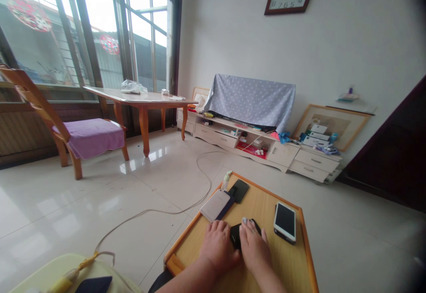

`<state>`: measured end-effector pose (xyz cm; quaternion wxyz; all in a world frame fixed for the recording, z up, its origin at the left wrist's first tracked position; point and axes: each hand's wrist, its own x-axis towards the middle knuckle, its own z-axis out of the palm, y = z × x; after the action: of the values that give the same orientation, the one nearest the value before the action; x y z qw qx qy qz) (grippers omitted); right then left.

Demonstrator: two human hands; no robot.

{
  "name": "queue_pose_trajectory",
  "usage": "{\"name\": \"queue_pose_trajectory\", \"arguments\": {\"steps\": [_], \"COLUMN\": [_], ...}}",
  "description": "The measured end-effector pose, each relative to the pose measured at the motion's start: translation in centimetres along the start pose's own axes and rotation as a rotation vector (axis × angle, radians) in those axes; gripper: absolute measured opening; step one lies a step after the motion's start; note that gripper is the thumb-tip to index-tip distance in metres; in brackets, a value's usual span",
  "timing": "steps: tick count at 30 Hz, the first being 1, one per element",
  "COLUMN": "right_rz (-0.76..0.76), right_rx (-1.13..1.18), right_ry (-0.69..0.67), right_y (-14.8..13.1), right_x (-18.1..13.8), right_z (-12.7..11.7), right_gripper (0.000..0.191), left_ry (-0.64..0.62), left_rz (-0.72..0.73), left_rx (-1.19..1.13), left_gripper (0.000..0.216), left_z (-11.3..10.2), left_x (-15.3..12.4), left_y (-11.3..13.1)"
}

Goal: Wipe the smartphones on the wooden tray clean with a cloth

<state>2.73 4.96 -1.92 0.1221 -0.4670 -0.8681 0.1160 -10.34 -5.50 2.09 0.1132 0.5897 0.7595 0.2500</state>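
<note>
A black phone (236, 236) lies on the small wooden table (266, 266), partly covered by my right hand. My left hand (218, 243) is at the phone's left edge with its fingers bent and thumb near the lower corner. My right hand (255, 245) lies over the phone's right part, fingers together, with a small whitish wad (245, 220) at the fingertips; its material is unclear. Beyond my left hand, a pale pink phone (215, 205) rests on a dark blue one (226, 207). A dark phone (240, 191) lies farther back. On the right is a white phone (285, 221) with a dark screen.
A small pump bottle (226, 180) stands at the table's far left corner. A pale cable (146, 211) crosses the floor to a yellowish stool (49, 268) bearing a dark flat object (93, 285). Farther off are a chair (91, 136), a dining table (151, 99) and a low cabinet (213, 136).
</note>
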Motion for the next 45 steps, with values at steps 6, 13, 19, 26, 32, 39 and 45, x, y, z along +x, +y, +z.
{"name": "queue_pose_trajectory", "arguments": {"steps": [6, 13, 19, 26, 32, 39, 45], "right_rz": [-0.151, 0.100, -0.159, -0.086, -0.051, -0.294, -0.127], "right_rx": [0.071, -0.041, 0.059, 0.045, -0.024, 0.105, 0.143], "right_ry": [-0.067, -0.026, -0.094, -0.041, 0.015, -0.072, -0.011], "right_y": [-1.7, 1.3, -1.3, 1.3, 2.1, 0.1, 3.8], "right_x": [-1.7, 0.1, -3.0, -2.7, -2.5, -5.0, -3.7], "right_z": [0.5, -1.9, -1.1, -1.1, -0.8, 0.0, -2.5], "right_gripper": [0.061, 0.062, 0.059, 0.058, 0.058, 0.050, 0.052], "left_ry": [-0.006, 0.009, -0.008, 0.013, -0.012, -0.048, -0.042], "left_rz": [0.005, -0.035, -0.025, -0.017, -0.043, -0.063, -0.054], "left_rx": [0.000, 0.012, 0.029, 0.025, 0.027, 0.057, 0.074], "left_gripper": [0.044, 0.053, 0.044, 0.051, 0.052, 0.047, 0.064], "left_z": [-0.2, -0.1, -0.2, -0.2, -0.1, -0.1, 0.0], "left_x": [0.0, -0.1, -0.1, -0.1, -0.2, 0.2, 0.4], "left_y": [0.1, 0.4, 0.4, 0.4, 0.6, 0.9, 1.8]}}
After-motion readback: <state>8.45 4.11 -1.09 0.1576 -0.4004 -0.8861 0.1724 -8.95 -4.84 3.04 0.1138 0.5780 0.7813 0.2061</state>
